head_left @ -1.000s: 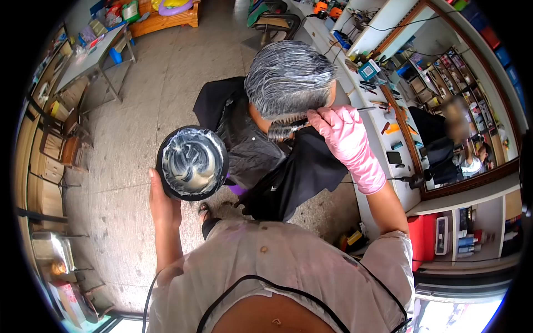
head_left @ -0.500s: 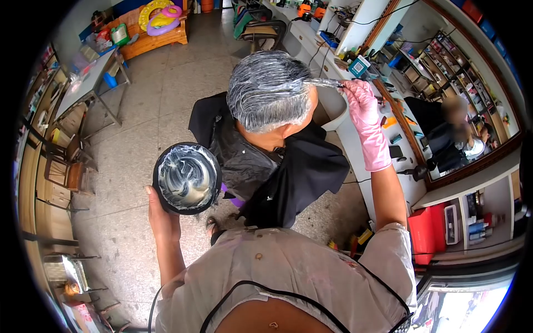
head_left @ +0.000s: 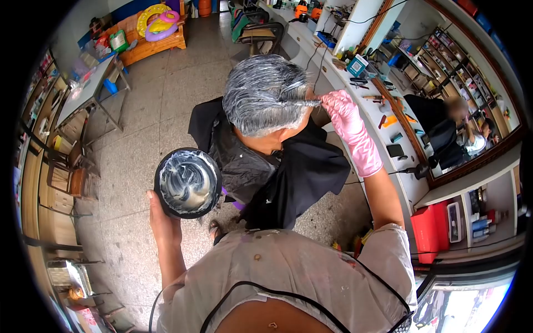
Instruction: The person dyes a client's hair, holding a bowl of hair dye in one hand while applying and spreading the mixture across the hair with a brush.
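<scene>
A seated person's head [head_left: 264,94] is in the middle of the view, its grey hair streaked with white cream. My right hand [head_left: 345,114], in a pink glove, is closed on a slim hair-dye brush [head_left: 307,104]. The brush lies against the hair at the side of the head, above the ear; its handle is mostly hidden in my fingers. My bare left hand [head_left: 164,222] grips a black bowl [head_left: 217,191] from its left and lower side. Whitish cream [head_left: 187,183] is smeared round inside the bowl. A black cape [head_left: 300,177] covers the seated person's shoulders.
A white counter [head_left: 383,130] with combs and tools runs along the right below a framed mirror [head_left: 452,89]. A hair dryer [head_left: 420,171] lies at the counter's near end. A table [head_left: 91,91] and a wooden bench [head_left: 158,41] stand at the left and back.
My right hand has moved left and slightly down, bringing the brush closer in over the side of the hair. The bowl has shifted only slightly downward.
</scene>
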`<state>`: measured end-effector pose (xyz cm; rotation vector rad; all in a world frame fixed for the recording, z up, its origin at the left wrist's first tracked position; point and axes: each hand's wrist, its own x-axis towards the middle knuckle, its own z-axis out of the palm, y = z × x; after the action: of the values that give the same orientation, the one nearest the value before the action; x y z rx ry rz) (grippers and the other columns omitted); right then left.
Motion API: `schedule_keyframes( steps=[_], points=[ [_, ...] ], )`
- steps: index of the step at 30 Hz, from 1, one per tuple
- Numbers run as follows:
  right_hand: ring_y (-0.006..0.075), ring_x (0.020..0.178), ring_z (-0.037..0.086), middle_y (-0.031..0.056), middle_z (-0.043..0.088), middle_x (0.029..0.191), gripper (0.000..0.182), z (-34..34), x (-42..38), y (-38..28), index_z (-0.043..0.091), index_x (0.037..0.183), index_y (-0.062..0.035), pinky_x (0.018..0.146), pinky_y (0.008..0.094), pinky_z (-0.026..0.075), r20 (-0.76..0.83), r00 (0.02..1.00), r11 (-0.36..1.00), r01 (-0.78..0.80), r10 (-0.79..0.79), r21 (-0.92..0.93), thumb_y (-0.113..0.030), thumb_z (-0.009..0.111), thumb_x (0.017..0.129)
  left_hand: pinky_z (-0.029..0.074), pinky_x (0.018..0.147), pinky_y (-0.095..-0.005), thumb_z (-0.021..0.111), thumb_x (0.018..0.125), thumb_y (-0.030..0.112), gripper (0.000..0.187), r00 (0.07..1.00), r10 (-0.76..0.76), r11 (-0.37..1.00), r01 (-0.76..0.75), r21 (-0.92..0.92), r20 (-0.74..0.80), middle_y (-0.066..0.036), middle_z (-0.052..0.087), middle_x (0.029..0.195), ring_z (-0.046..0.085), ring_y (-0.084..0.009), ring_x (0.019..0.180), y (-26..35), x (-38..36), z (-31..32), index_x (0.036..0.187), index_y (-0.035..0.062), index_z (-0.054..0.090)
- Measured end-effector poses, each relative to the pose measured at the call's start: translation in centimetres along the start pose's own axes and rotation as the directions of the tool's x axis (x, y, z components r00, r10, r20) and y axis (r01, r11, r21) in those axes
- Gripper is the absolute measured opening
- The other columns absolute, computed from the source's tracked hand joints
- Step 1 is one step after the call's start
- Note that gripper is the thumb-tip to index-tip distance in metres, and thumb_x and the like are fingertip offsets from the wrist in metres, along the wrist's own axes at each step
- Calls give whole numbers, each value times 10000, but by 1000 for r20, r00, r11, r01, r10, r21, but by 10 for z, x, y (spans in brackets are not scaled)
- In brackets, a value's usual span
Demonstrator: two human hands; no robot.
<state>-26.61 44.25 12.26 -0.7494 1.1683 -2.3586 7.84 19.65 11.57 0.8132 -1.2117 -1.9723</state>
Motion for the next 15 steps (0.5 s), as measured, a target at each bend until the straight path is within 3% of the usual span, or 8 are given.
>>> schedule_keyframes(
  steps=[1,2,3,5,9,11,13,15],
  points=[
    [184,796,587,105,595,843,130,-2,-4,3,563,891,38,735,244,464,7,1000,1000,-10,10,-13,32,577,762,416,890,-349,369,893,482,600,1000,-2,1000,2,2,5,-137,484,1190,498,-217,1069,0,1,0,1219,-21,386],
    [196,767,585,99,605,828,189,-2,-7,7,601,902,-16,697,253,457,161,962,816,272,-220,-510,55,574,729,354,944,-362,343,903,476,599,999,-19,1000,20,-17,48,-133,455,1228,451,-225,1118,1,1,0,1242,-18,368],
    [196,767,585,99,605,828,189,-3,-9,5,601,902,-16,697,253,457,159,962,815,273,-222,-512,55,574,729,293,997,-375,317,912,469,599,995,-36,999,39,-36,91,-129,427,1266,404,-233,1167,0,2,1,1264,-15,351],
    [233,746,578,81,609,804,263,8,-13,-10,626,903,-70,669,290,457,658,666,-103,671,-351,-735,62,586,678,293,995,-374,320,911,470,598,994,-35,998,40,-46,101,-126,431,1263,405,-232,1165,-1,3,3,1262,-14,354],
    [248,735,560,60,605,758,235,29,-21,-21,626,875,-70,644,316,449,745,601,-187,728,-289,-659,20,611,659,292,996,-371,323,910,472,599,997,-38,998,41,-42,63,-124,436,1258,407,-228,1163,-1,3,6,1258,-13,360],
    [236,722,544,57,604,761,213,34,-14,-26,630,875,-61,639,304,441,770,541,-97,794,-339,-600,5,615,673,289,998,-371,324,908,476,603,998,-31,998,34,-47,60,-128,432,1261,405,-231,1164,-2,4,3,1257,-14,361],
    [225,695,527,56,605,760,206,36,-11,-28,630,891,-57,620,299,432,541,674,104,669,-503,-736,10,602,698,286,1000,-372,324,907,479,607,998,-26,998,29,-47,60,-132,428,1263,403,-233,1166,-3,4,1,1257,-15,361],
    [212,675,516,53,611,773,257,25,7,-37,632,919,-65,601,300,419,656,613,-192,649,-440,-736,53,556,703,283,1002,-371,326,905,483,616,997,-47,998,49,-29,60,-140,419,1270,398,-238,1170,-1,3,-1,1261,-19,356]
  ],
)
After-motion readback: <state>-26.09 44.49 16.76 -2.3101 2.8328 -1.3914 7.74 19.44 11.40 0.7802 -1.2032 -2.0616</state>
